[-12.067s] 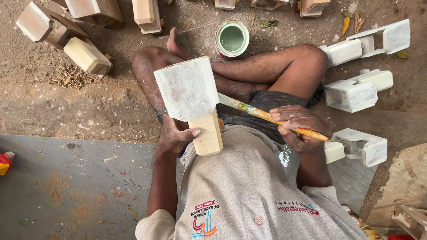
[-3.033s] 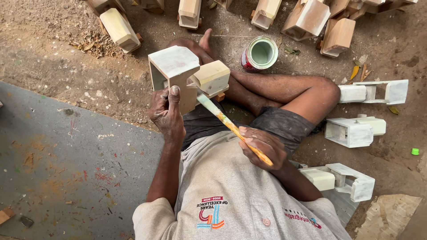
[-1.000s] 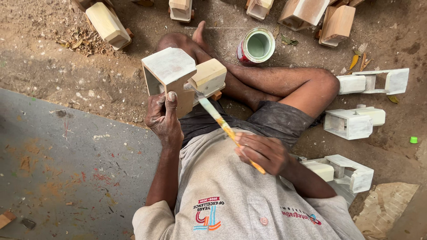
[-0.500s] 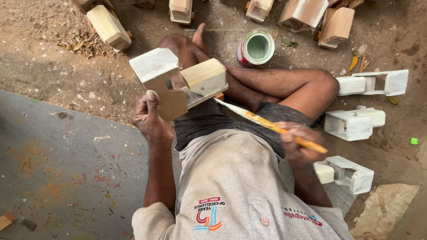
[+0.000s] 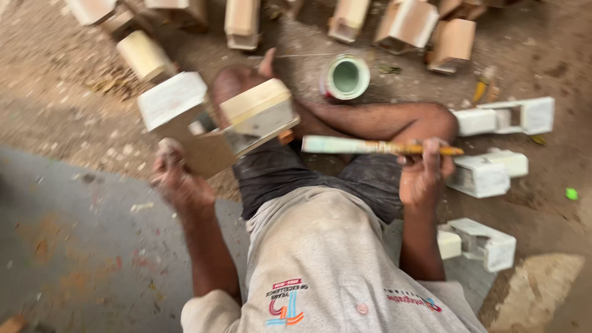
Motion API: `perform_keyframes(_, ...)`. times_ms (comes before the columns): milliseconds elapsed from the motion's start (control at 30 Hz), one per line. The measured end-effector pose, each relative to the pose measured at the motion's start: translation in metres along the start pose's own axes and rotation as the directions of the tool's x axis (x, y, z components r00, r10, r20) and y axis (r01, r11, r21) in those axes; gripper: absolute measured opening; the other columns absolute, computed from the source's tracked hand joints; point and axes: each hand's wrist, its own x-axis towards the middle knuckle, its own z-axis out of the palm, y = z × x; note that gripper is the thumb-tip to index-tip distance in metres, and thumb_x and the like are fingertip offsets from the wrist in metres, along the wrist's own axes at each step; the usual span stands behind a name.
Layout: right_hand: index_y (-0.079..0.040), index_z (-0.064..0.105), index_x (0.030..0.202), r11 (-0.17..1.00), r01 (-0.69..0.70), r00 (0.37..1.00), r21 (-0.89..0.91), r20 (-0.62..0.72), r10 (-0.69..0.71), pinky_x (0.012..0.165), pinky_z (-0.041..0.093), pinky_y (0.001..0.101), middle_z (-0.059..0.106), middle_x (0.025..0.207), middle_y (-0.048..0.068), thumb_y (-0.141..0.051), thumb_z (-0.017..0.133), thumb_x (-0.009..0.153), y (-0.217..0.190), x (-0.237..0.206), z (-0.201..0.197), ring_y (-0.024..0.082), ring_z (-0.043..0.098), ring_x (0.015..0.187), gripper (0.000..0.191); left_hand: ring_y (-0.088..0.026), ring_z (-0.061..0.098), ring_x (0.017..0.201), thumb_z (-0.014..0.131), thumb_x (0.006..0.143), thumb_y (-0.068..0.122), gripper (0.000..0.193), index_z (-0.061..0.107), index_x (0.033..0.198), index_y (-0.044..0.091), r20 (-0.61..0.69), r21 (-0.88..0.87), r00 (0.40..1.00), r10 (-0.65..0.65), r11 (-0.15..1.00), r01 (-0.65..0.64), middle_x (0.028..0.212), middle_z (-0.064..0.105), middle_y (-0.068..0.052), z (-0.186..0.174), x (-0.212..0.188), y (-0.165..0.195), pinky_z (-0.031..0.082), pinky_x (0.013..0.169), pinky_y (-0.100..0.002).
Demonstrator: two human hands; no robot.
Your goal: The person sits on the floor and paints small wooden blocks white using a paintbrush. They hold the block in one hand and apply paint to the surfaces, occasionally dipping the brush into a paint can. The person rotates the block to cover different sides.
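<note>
My left hand (image 5: 176,179) grips a small wooden piece (image 5: 216,126) with whitish painted faces and bare brown sides, held above my crossed legs and blurred by motion. My right hand (image 5: 422,176) holds a paintbrush (image 5: 376,146) with a yellow handle and pale paint on its bristles, lying level and pointing left, apart from the wooden piece. An open tin of pale green paint (image 5: 345,77) stands on the ground beyond my knees.
Three white-painted wooden pieces (image 5: 487,176) lie on the dirt to my right. Several unpainted wooden pieces (image 5: 407,24) line the far edge, one more (image 5: 145,55) at the far left. A grey slab (image 5: 74,246) lies at my left.
My left hand has turned the wooden piece and swung it left. My right hand has drawn the brush off the piece and out to the right, now level.
</note>
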Motion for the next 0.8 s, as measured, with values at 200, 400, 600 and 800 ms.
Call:
perform_keyframes(200,-0.003,0.059,0.113,0.91,0.253,0.955,-0.328,-0.067,-0.29,0.071,0.066,0.0318,0.075,0.101,0.011,-0.011,0.072,0.104,-0.008,0.052,0.002,0.019,0.076,0.087,0.017,-0.013,0.061,0.086,0.076,0.106,0.019,0.032,0.062,0.083,0.003,0.064,0.09,0.996,0.069,0.993,-0.074,0.09,0.067,-0.003,0.007,-0.012,0.0,0.057,0.086,-0.032)
perform_keyframes(400,0.0,0.069,0.11,0.396,0.617,0.782,-0.68,0.472,-0.408,0.055,0.057,0.0251,0.073,0.088,0.01,-0.004,0.077,0.104,0.01,0.095,0.03,0.012,0.07,0.069,0.01,-0.011,0.057,0.081,0.08,0.103,0.019,0.027,0.066,0.085,0.004,0.018,0.204,0.992,0.123,0.971,-0.124,0.085,0.064,-0.001,0.006,-0.01,-0.017,0.053,0.079,-0.03)
perform_keyframes(600,-0.001,0.07,0.11,0.235,0.682,0.73,-0.692,0.625,-0.277,0.052,0.063,0.0219,0.075,0.09,0.012,-0.019,0.079,0.101,0.067,0.132,0.051,0.014,0.074,0.071,0.022,-0.014,0.062,0.083,0.083,0.099,0.024,0.03,0.066,0.082,0.006,0.055,0.184,0.976,0.211,0.959,-0.218,0.083,0.063,0.0,0.007,-0.008,-0.013,0.059,0.08,-0.034)
perform_keyframes(800,-0.005,0.073,0.105,0.109,0.671,0.741,-0.734,0.657,-0.138,0.056,0.065,0.0265,0.076,0.091,0.012,-0.028,0.079,0.1,0.089,0.153,0.072,0.018,0.076,0.074,0.024,-0.011,0.054,0.083,0.084,0.102,0.029,0.038,0.063,0.086,0.002,0.096,0.326,0.959,0.267,0.902,-0.283,0.089,0.055,0.001,0.009,-0.005,-0.005,0.049,0.079,-0.029)
